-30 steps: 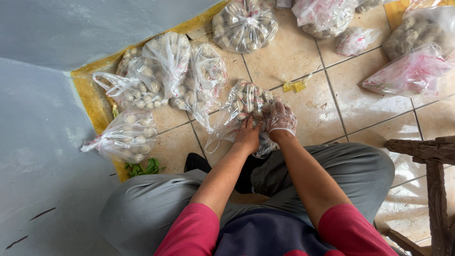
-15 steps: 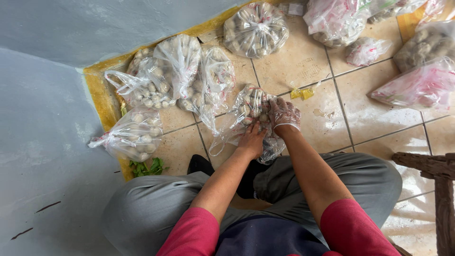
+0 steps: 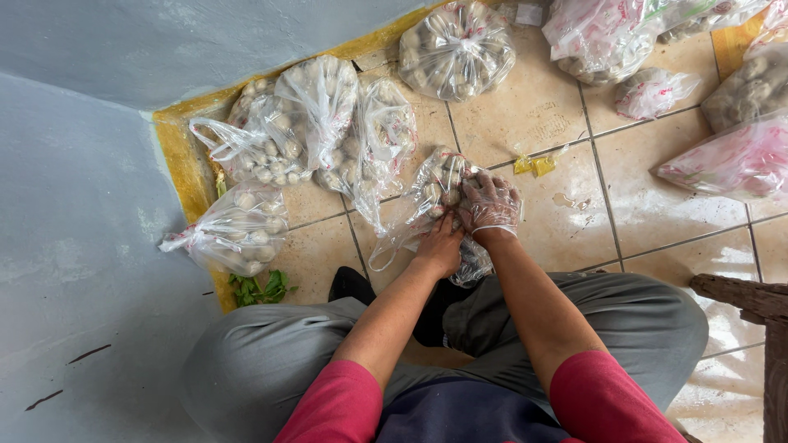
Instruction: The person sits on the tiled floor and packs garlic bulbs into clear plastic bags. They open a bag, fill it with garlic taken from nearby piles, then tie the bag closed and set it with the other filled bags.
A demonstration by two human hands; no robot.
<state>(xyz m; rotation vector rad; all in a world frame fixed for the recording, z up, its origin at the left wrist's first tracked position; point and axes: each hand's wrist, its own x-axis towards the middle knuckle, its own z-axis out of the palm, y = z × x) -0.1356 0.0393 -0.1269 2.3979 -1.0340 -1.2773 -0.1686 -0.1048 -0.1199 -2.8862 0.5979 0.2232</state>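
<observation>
The right hand (image 3: pixel 490 203), in a thin clear glove, is closed over the top of a clear bag of pale round balls (image 3: pixel 439 190); the bare left hand (image 3: pixel 439 246) pinches the same bag from below, fingers narrow on the plastic; both hands touch the bag, which rests on the tiled floor (image 3: pixel 566 221) just in front of the crossed legs, between the hands and leaning toward ten o'clock of them; its long axis runs from about four o'clock up to ten o'clock, the loose plastic mouth trailing down toward seven o'clock; the left hand sits nearer that loose end, the right nearer the filled bulk; outward at nine to eleven o'clock lies a cluster of filled bags (image 3: pixel 320 123) against the yellow-edged wall corner, with one tied bag (image 3: pixel 234 234) apart at nine o'clock beside some green leaves (image 3: pixel 258 289); at twelve o'clock another knotted bag (image 3: pixel 455 49); at one to three o'clock pink-tinted bags (image 3: pixel 730 160); a small yellow scrap (image 3: pixel 533 164) lies near the right hand; a dark wooden piece (image 3: pixel 751 299) shows at four o'clock
</observation>
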